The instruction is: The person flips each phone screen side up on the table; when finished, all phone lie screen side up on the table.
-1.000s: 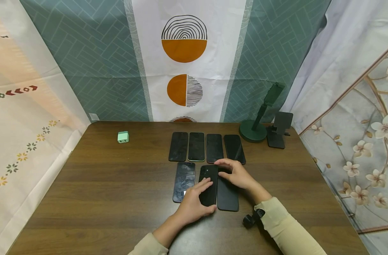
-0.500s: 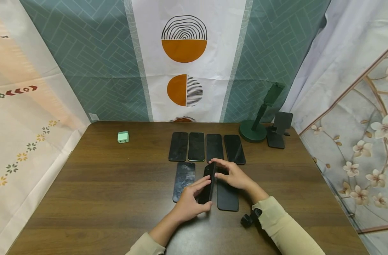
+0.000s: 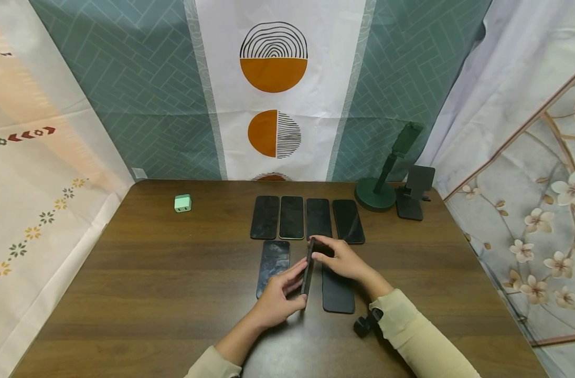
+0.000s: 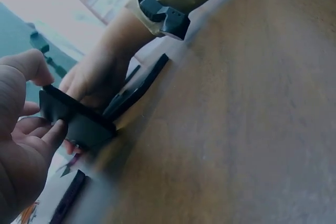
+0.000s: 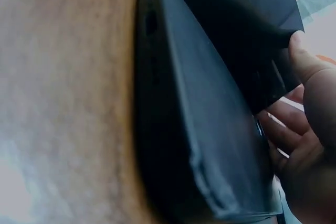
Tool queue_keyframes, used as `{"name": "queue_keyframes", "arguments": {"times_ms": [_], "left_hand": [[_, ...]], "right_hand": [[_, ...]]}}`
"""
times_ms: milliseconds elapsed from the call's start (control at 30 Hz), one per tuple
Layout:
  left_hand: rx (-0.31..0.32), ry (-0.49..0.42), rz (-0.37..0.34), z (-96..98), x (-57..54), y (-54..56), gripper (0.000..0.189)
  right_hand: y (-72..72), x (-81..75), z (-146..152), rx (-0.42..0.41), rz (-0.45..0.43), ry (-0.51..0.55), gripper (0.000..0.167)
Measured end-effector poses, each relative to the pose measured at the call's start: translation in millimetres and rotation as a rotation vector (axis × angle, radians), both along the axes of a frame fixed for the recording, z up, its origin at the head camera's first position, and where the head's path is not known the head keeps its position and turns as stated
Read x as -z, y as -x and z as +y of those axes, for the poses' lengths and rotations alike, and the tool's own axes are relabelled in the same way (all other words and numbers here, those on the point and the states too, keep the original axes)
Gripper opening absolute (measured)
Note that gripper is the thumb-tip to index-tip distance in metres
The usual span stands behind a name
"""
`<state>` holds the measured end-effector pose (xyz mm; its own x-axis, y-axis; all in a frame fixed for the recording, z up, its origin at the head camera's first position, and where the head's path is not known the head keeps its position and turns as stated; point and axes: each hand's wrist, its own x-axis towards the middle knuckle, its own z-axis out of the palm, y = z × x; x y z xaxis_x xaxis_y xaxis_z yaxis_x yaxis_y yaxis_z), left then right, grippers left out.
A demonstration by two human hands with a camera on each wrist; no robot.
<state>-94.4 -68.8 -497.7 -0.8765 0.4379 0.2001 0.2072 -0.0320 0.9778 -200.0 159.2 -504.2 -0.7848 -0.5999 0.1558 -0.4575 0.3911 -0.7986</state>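
Note:
A black smartphone [image 3: 308,273] stands tilted up on its long edge, its narrow side facing the head camera. My left hand [image 3: 279,300] holds it by the near end and left face; the left wrist view shows thumb and fingers about the phone [image 4: 84,129]. My right hand [image 3: 342,261] pinches its far end, with the thumb [image 5: 300,51] against it in the right wrist view. Under my right hand lies another dark phone [image 3: 338,294], partly covered. To the left, a smudged phone [image 3: 272,265] lies flat, its lower corner behind my left hand.
Behind my hands lies a row of dark phones [image 3: 291,218]. A green lamp [image 3: 375,194] and a black phone stand [image 3: 412,194] are at the back right. A mint plug adapter [image 3: 182,203] sits at the back left of the wooden table [image 3: 150,294].
The phone between my hands lay flat, back up, and has been tipped up onto its edge. Both hands have shifted slightly left with it.

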Motion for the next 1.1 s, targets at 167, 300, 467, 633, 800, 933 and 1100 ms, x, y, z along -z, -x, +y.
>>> {"name": "queue_keyframes", "arguments": {"times_ms": [167,300,467,633,800,933,1100], "left_hand": [[-0.006,0.069,-0.033,-8.8,-7.5,2.7,0.078],[0.014,0.175,-0.074,-12.3,-5.4,4.3,0.095],[-0.014,0.279,-0.069,-9.4,-1.0,2.7,0.098],[-0.063,0.198,-0.134,-3.5,-2.9,0.6,0.089],[-0.089,0.192,-0.175,1.3,-4.7,-4.7,0.087],[-0.109,0.197,-0.147,3.3,-3.6,-6.6,0.084],[-0.17,0.164,-0.121,8.6,-1.1,-3.2,0.074]], "right_hand": [[-1.6,-1.9,-1,0.005,0.046,-0.169,0.076],[-3.6,-3.9,-5,0.011,0.094,-0.245,0.077],[-10.8,-8.0,-9,0.105,0.171,-0.371,0.076],[-14.7,-11.9,-13,0.21,0.224,-0.433,0.075],[-15.2,-11.8,-13,0.216,0.242,-0.451,0.076],[-15.1,-10.5,-11,0.191,0.25,-0.444,0.075],[-14.5,-10.7,-1,0.159,0.238,-0.354,0.065]]}}
